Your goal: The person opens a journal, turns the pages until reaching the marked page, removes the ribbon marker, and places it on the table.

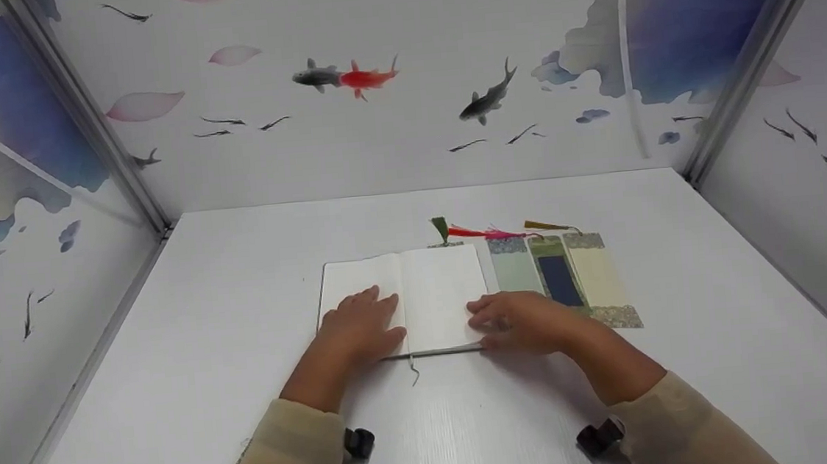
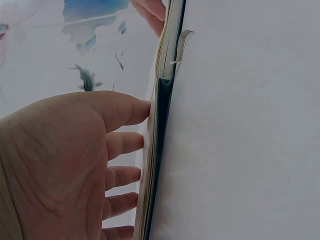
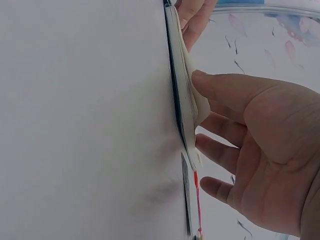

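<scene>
A notebook (image 1: 442, 296) lies spread on the white table with blank pages up and a thin ribbon (image 1: 415, 372) hanging from its lower edge. My left hand (image 1: 363, 326) rests flat on the left page, fingers spread. In the left wrist view its thumb and fingertips (image 2: 131, 178) touch the paper. At the right page's outer edge is my right hand (image 1: 527, 320), fingers loosely bent. In the right wrist view, its thumb touches a raised, bowed page (image 3: 201, 107), which partly hides the index finger.
To the notebook's right lie several tasselled bookmarks: a pale green one (image 1: 514, 268), a green one with a dark blue panel (image 1: 562, 279) and a cream one (image 1: 593, 266). A dark green tassel (image 1: 440, 228) shows behind the notebook. Printed panels (image 1: 406, 137) enclose the table's back and sides.
</scene>
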A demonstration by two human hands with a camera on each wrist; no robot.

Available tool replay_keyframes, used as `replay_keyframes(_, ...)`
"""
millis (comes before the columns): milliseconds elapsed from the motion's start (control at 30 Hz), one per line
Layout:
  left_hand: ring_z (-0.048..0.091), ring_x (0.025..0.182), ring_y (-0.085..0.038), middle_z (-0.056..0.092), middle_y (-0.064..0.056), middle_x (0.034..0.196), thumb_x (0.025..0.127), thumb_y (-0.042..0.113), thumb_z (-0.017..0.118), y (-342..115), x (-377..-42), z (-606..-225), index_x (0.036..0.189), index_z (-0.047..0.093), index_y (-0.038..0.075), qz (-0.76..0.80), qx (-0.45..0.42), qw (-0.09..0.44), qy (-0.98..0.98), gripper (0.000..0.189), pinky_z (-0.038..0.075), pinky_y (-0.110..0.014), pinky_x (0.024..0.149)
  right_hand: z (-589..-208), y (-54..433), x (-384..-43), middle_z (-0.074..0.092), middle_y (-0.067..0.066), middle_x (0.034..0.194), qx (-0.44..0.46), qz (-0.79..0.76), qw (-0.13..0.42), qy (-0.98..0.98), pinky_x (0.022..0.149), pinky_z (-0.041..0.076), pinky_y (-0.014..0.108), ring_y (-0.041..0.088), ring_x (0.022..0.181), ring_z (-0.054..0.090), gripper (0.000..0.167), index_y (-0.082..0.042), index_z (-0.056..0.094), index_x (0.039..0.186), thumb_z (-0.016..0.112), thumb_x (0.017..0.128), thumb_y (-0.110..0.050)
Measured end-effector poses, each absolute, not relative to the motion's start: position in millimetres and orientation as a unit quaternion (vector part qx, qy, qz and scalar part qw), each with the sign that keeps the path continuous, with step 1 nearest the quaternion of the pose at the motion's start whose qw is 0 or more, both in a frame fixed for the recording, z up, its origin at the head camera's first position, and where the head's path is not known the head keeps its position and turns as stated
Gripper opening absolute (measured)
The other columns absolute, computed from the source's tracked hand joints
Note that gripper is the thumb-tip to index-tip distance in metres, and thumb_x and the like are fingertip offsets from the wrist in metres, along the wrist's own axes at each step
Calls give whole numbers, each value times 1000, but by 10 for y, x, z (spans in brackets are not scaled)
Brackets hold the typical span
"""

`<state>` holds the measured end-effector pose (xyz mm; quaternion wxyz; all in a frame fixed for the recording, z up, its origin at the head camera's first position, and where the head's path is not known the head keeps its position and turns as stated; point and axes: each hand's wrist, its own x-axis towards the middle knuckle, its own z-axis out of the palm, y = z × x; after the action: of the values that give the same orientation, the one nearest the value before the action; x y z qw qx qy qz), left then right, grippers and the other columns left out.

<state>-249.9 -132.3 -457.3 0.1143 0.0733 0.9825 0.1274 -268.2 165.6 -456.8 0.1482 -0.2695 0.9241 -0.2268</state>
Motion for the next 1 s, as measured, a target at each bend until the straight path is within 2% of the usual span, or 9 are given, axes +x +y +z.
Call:
replay_keyframes(233,27,166,-35,30,-9,178,107,49,53,-1335,-2509,-4603,167,40,24,129,76,111,982,66,28,-64,130,-4576,1665,-2685,61,-5,158,-271,-227,146,924,127,40,54,28,154,50,41,-22,75,137,80,97,-25)
replay_keyframes(467,27,166,-36,30,-9,178,107,49,52,-1345,-2533,-4623,168,39,24,123,79,115,983,67,29,-65,130,-4551,1680,-2686,63,-4,155,-261,-248,147,921,126,40,55,29,155,50,25,-21,80,126,67,106,-26)
replay_keyframes(600,27,166,-37,30,-10,178,106,53,53,-1337,-2528,-4619,168,39,23,128,79,117,982,70,28,-64,130,-4572,1676,-2697,66,-4,153,-249,-256,139,924,125,43,55,30,152,53,25,-22,79,128,63,109,-27)
replay_keyframes(700,28,165,-38,31,-12,177,103,64,54,-1319,-2515,-4608,167,40,22,131,79,113,982,78,29,-64,130,-4581,1660,-2702,70,0,147,-239,-256,125,928,122,46,56,31,146,59,28,-21,77,133,62,109,-27)
replay_keyframes(833,29,164,-38,31,-14,177,94,80,55,-1272,-2487,-4588,167,41,18,131,77,110,982,96,30,-63,130,-4583,1632,-2704,75,2,137,-217,-265,110,933,119,49,56,29,138,65,26,-23,78,129,63,109,-29)
replay_keyframes(1000,29,165,-37,31,-16,176,86,84,64,-1190,-2450,-4568,166,40,9,132,78,113,982,112,29,-59,132,-4581,1613,-2713,77,-3,129,-203,-283,98,932,116,52,55,24,127,68,19,-29,78,121,65,108,-32)
